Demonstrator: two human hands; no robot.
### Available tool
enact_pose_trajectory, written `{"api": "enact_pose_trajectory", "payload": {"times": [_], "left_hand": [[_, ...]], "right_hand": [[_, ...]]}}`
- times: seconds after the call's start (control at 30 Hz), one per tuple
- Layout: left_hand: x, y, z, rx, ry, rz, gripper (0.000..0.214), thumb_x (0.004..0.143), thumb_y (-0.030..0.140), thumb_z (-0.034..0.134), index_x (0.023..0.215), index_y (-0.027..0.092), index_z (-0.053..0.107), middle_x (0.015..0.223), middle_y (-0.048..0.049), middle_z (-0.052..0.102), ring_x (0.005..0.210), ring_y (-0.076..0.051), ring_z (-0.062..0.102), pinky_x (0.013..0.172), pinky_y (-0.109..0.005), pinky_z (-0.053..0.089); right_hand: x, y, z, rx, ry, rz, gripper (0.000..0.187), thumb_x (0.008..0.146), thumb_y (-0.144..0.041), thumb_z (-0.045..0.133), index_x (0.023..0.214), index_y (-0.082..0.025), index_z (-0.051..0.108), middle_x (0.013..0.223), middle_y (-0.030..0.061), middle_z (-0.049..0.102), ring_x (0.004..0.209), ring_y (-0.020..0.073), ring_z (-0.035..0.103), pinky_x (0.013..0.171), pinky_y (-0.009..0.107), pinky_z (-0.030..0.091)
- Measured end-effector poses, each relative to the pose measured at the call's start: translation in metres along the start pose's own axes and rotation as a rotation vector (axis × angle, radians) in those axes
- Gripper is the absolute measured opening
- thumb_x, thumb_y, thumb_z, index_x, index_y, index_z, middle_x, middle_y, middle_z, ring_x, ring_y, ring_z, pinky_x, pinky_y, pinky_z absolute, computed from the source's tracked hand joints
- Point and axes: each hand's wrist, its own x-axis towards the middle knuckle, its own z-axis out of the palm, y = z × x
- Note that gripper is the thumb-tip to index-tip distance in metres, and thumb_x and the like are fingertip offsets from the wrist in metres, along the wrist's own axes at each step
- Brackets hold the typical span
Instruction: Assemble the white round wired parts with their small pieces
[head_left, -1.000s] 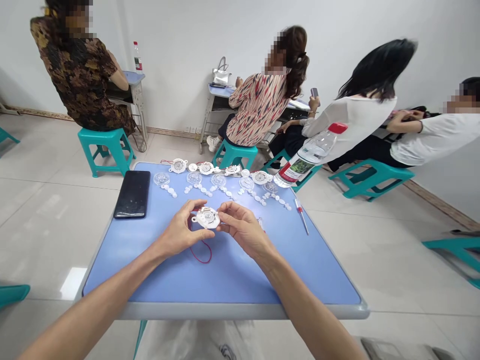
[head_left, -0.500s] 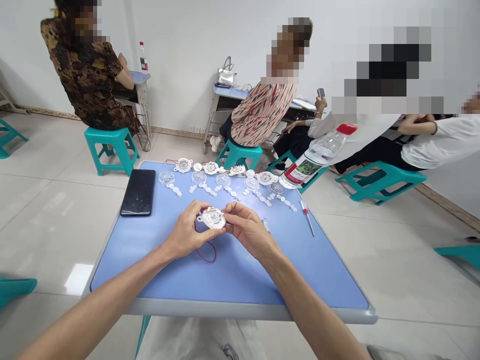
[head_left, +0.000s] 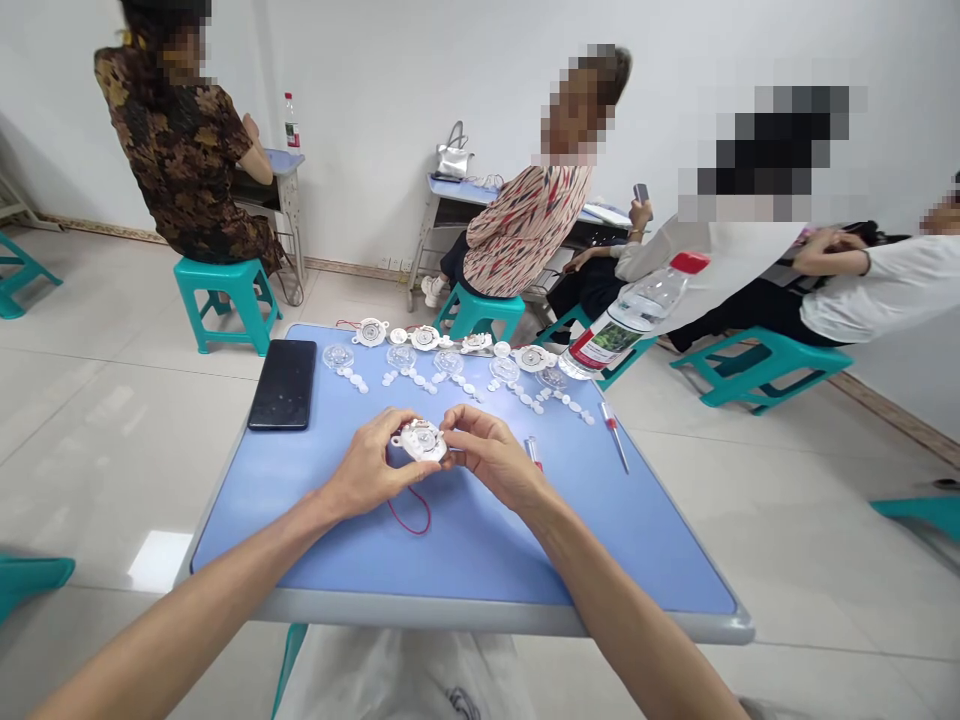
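1. From your head, the single camera looks forward and down across the blue table [head_left: 487,560], seen from its near-edge side.
2. Your forearms [head_left: 225,580] enter from the lower corners of the view, reaching over the near edge; left hand [head_left: 371,460] and right hand [head_left: 487,450] appear close up, below mid-height.
3. The table's near edge crosses low before you, sloping slightly down to the near-right corner; the far edge runs around mid-height.
4. Past the far edge, your wide view reaches seated people [head_left: 517,230] and a white wall [head_left: 375,60].
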Motion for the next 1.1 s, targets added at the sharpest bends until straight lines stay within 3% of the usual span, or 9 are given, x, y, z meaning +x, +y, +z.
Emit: {"api": "enact_pose_trajectory", "payload": {"times": [0.2,0.33,0.47,0.63,0.8,1.1], "left_hand": [[-0.001,-0.002,-0.001,0.009,-0.019,0.013,0.037,0.075,0.025,0.075,0.107,0.018,0.059,0.097,-0.004,0.063,0.089,-0.019,0.059,0.082,-0.031,0.045],[-0.002,-0.004,0.0,0.014,-0.011,-0.004,0.039,0.075,0.028,0.076,0.108,0.018,0.059,0.1,-0.005,0.063,0.091,-0.02,0.059,0.083,-0.032,0.045],[-0.002,-0.004,0.001,0.011,-0.011,0.001,0.039,0.074,0.027,0.076,0.107,0.018,0.058,0.101,-0.0049,0.064,0.093,-0.02,0.06,0.084,-0.032,0.046],[-0.002,-0.005,0.002,-0.003,-0.001,-0.059,0.039,0.071,0.029,0.078,0.103,0.017,0.058,0.096,-0.0048,0.064,0.089,-0.021,0.061,0.082,-0.034,0.047],[-0.002,-0.008,0.003,-0.045,-0.01,-0.085,0.041,0.069,0.026,0.078,0.104,0.015,0.059,0.099,-0.0067,0.066,0.092,-0.022,0.062,0.084,-0.035,0.048],[-0.003,-0.011,0.004,-0.029,-0.053,-0.094,0.043,0.067,0.026,0.079,0.104,0.016,0.059,0.101,-0.006,0.068,0.092,-0.023,0.063,0.082,-0.035,0.049]], "right_hand": [[0.007,-0.001,-0.006,-0.334,0.074,-0.122,0.018,0.077,-0.033,0.067,0.084,-0.018,0.059,0.075,-0.0024,0.056,0.061,0.0094,0.051,0.053,0.023,0.043],[0.014,-0.011,-0.006,-0.587,0.149,-0.226,0.015,0.079,-0.032,0.061,0.086,-0.018,0.061,0.078,-0.0008,0.058,0.068,0.0116,0.052,0.057,0.024,0.044],[0.029,-0.029,0.004,-0.774,0.114,-0.306,0.011,0.079,-0.028,0.058,0.082,-0.018,0.063,0.076,0.0002,0.061,0.071,0.0134,0.056,0.058,0.025,0.044],[0.068,-0.038,0.027,-1.038,0.04,-0.411,0.009,0.075,-0.013,0.059,0.079,-0.017,0.066,0.074,0.0004,0.067,0.07,0.0125,0.06,0.065,0.024,0.045],[0.103,-0.028,0.051,-1.355,0.014,-0.322,0.013,0.074,-0.011,0.063,0.083,-0.017,0.069,0.079,0.0013,0.072,0.071,0.0128,0.063,0.062,0.022,0.042],[0.12,-0.018,0.068,-1.524,0.05,-0.249,0.005,0.075,-0.019,0.067,0.077,-0.016,0.071,0.076,0.0063,0.073,0.072,0.0179,0.064,0.062,0.025,0.04]]}}
